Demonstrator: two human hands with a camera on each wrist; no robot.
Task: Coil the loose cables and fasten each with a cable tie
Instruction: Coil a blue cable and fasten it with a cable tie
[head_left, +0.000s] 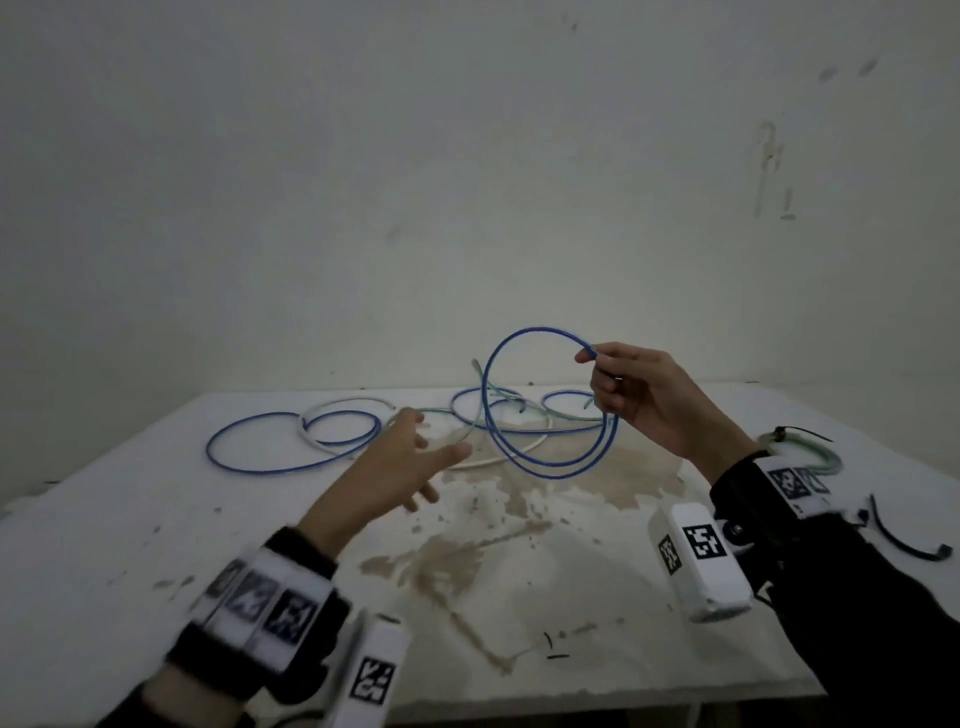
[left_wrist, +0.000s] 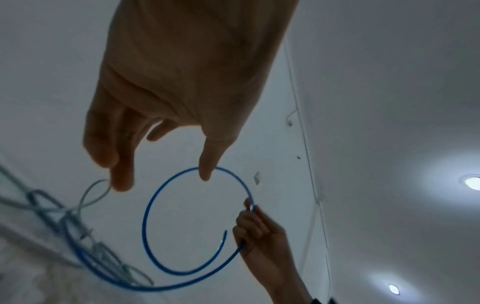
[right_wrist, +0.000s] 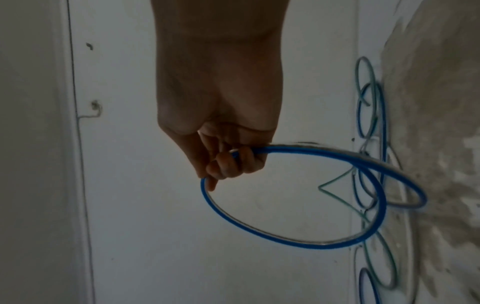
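Note:
My right hand (head_left: 597, 374) is raised above the table and grips a blue cable (head_left: 540, 329), which forms about two upright loops hanging from its fingers. In the right wrist view my fingers (right_wrist: 233, 164) curl round that blue cable (right_wrist: 285, 243). The rest of the cable trails left across the table in flat loops (head_left: 291, 441). My left hand (head_left: 431, 457) hovers open over the table left of the raised loops, fingers spread, holding nothing. The left wrist view shows the left hand (left_wrist: 161, 176) open in front of the blue loop (left_wrist: 145, 226). A white cable (head_left: 337, 408) and a pale green cable (head_left: 480, 387) lie tangled beneath.
The white table (head_left: 156, 519) has a brown stain across its middle. A coiled green cable with a black tie (head_left: 800, 447) lies at the right edge behind my right wrist. A loose black cable tie (head_left: 904, 540) lies nearer. A wall stands behind the table.

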